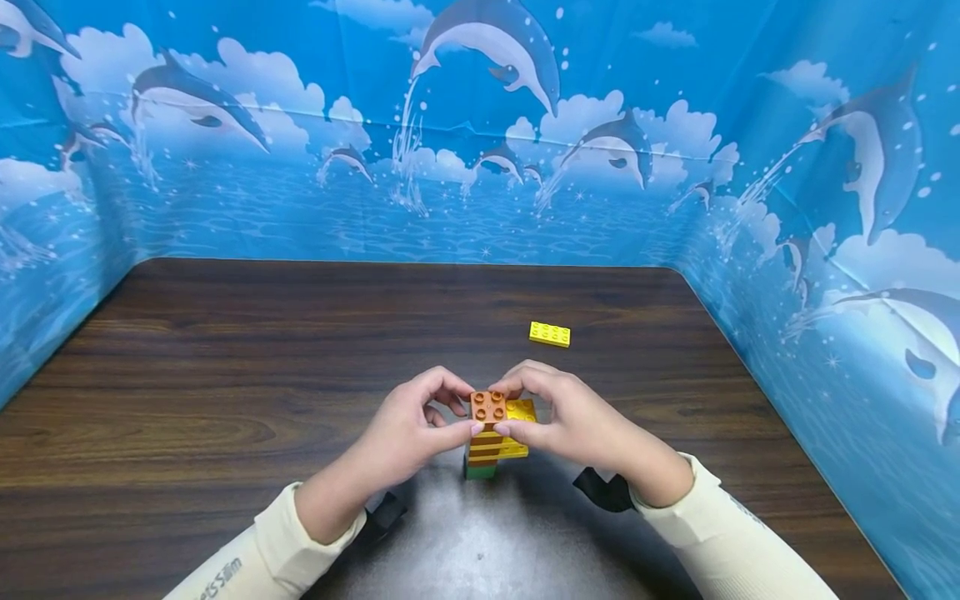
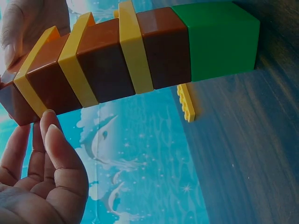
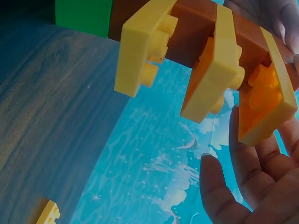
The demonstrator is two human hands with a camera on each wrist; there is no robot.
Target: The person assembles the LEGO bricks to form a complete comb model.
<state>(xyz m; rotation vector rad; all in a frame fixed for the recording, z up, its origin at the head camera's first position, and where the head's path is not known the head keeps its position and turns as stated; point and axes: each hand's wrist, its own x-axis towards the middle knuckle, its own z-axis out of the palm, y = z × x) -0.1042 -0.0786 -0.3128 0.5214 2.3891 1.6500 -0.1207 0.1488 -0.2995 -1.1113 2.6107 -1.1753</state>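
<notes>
A tower of toy building bricks stands upright on the table, with a green brick [image 1: 481, 472] as its base. Above that, brown bricks [image 2: 166, 49] alternate with three thin yellow bricks [image 3: 212, 77], which jut out to the right side. The topmost brown brick [image 1: 488, 406] shows its studs. My left hand [image 1: 408, 425] pinches this top brick from the left, thumb at the near side and index finger at the far side. From the right, my right hand [image 1: 573, 412] pinches the same brick, its thumb and index finger at the right corners.
A loose yellow brick [image 1: 550, 334] lies studs up on the dark wooden table [image 1: 262, 358], beyond my right hand. A blue dolphin-print curtain [image 1: 450, 200] borders the table at the back and both sides. Black straps [image 1: 603, 490] hang at my wrists.
</notes>
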